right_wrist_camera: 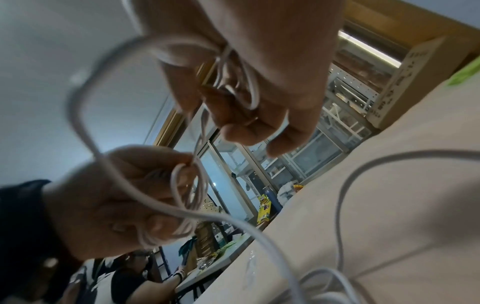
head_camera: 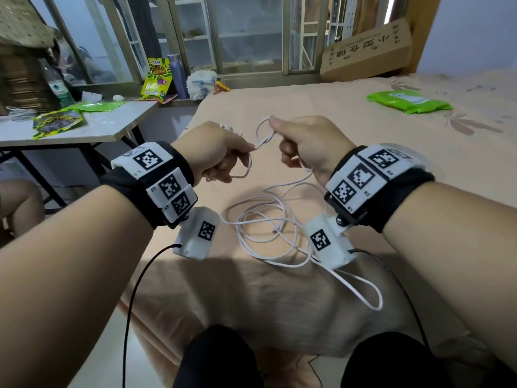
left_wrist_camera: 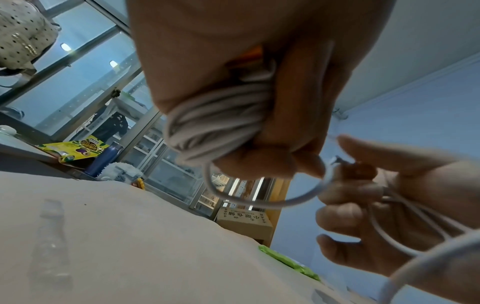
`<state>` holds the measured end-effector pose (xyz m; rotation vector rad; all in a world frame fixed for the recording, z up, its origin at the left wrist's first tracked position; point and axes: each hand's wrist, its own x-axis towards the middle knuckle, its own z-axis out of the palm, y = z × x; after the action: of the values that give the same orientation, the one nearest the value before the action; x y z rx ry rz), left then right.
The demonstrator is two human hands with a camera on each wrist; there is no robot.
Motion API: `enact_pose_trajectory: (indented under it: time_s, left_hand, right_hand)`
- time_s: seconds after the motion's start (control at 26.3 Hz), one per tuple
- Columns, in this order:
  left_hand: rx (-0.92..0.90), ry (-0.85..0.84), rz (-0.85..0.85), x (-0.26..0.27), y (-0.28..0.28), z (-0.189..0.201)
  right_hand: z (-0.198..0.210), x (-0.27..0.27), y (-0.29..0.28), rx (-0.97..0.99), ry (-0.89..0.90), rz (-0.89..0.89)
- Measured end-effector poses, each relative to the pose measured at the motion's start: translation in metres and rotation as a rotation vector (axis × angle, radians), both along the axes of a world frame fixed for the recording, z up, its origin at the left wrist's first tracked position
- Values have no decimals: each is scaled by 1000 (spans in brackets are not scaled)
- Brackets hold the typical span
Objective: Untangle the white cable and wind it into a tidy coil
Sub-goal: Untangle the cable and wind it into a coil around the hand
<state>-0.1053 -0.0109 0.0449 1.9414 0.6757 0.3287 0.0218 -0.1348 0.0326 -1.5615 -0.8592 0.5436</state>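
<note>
A thin white cable [head_camera: 268,219] lies in loose tangled loops on the peach bedsheet, its upper part lifted between both hands. My left hand [head_camera: 221,152] grips a bundle of wound cable turns [left_wrist_camera: 221,121] in its curled fingers. My right hand [head_camera: 302,141] pinches a small loop [head_camera: 263,130] near a knot [head_camera: 265,141] that sits between the hands. In the right wrist view the right fingers [right_wrist_camera: 259,92] curl round cable strands, and the left hand [right_wrist_camera: 124,195] holds its turns just below. One long loop [head_camera: 363,289] trails toward me.
The bed [head_camera: 391,152] carries a green packet [head_camera: 408,100] at the far right. A grey folding table [head_camera: 92,121] with snack bags and a bottle stands to the left. A cardboard box [head_camera: 366,51] leans by the window. Another person's knee [head_camera: 19,203] shows at the left edge.
</note>
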Motion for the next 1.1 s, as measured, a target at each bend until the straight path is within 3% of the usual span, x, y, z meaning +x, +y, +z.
enact_pose_trajectory:
  time_s: [0.08,0.19,0.3,0.38,0.49,0.72,0.87,1.03,1.1]
  left_hand:
    - [-11,-7,-71,-2,-3,2]
    - [-125,-98,-183,-3,-9,7]
    - [-255,-228,-236,-3,-11,14]
    - [-271,-282,-183,-2,-8,17]
    - [-241,-313,-51,0,-1,17]
    - [33,-238,145,0,11,-2]
    - [52,-138,98,-2,10,-14]
    - [7,-49,-106,-8,8,-11]
    - [-97,-88,-211,-12,3,-3]
  right_hand:
    - [-2,4,3,-75,-26,-97]
    - [-5,7,2,-199,20,-94]
    - [-5,-2,-6,-110,2,-73]
    - [0,-9,-8,-62,-116,-24]
    - [5,-14,-4,-153,-295,49]
    - [3,-7,-6,-185,-264,243]
    - [5,3,-9,-70,-25,261]
    - [3,11,-4,-20,-10,-24]
    - [-3,15,-1,2,-35,-150]
